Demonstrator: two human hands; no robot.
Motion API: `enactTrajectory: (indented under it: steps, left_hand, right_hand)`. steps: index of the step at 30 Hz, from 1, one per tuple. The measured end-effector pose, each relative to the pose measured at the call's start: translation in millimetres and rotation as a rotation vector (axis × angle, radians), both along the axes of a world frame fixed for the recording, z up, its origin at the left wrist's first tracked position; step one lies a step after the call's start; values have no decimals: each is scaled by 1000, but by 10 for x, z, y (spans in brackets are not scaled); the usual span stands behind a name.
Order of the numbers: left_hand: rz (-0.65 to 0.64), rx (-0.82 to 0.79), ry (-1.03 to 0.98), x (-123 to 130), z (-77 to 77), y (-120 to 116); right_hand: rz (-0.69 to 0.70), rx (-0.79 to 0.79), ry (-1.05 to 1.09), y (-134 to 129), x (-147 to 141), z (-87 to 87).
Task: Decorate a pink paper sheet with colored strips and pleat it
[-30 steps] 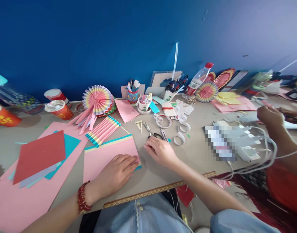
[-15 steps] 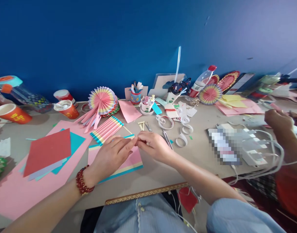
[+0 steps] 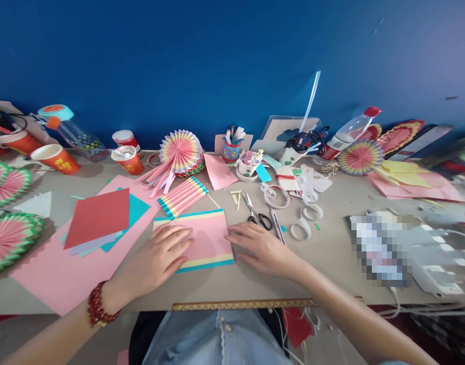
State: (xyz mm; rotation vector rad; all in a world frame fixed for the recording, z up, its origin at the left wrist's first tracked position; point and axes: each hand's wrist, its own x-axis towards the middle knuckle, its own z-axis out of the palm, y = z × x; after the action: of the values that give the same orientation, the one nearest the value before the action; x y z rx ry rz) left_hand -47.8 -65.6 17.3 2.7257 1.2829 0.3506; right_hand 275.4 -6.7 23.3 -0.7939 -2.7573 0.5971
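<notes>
A pink paper sheet (image 3: 207,235) with yellow and blue strips along its long edges lies flat in front of me. My left hand (image 3: 162,256) rests on its left part, fingers stretched out. At the sheet's right edge lies my right hand (image 3: 260,248), fingers extended and holding nothing. Just behind the sheet is a pleated paper strip (image 3: 184,196) in the same colours. Scissors (image 3: 255,210) with black handles and a craft knife (image 3: 278,227) lie beyond my right hand.
To the left, red paper (image 3: 99,218) tops a stack on a large pink sheet (image 3: 38,276). A pleated paper fan (image 3: 181,151), a pen cup (image 3: 232,150) and tape rolls (image 3: 276,196) stand behind. A phone (image 3: 379,248) and power strip (image 3: 437,268) lie right.
My hands have moved apart from their meeting point over the sheet and now lie flat at its two sides. The view has turned left, and the other person's hand is out of sight.
</notes>
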Motion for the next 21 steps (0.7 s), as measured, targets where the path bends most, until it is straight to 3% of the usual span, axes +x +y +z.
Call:
enactTrajectory:
  steps: [7,12,17,21]
  left_hand:
    - [0,-23,71,-130,-200,-163]
    - [12,-9,86,-109,-188,-207]
    - [-59,-17,98,83,-95,-262]
    - [-158,-30,67,334,-137,-259]
  right_hand:
    - [43,42,-7,-10,-74,-95]
    - [116,104,14,-25,-109,-151]
    - [166,129,-69,-80,-104,-170]
    - [165,149,-87,-93,-111,-194]
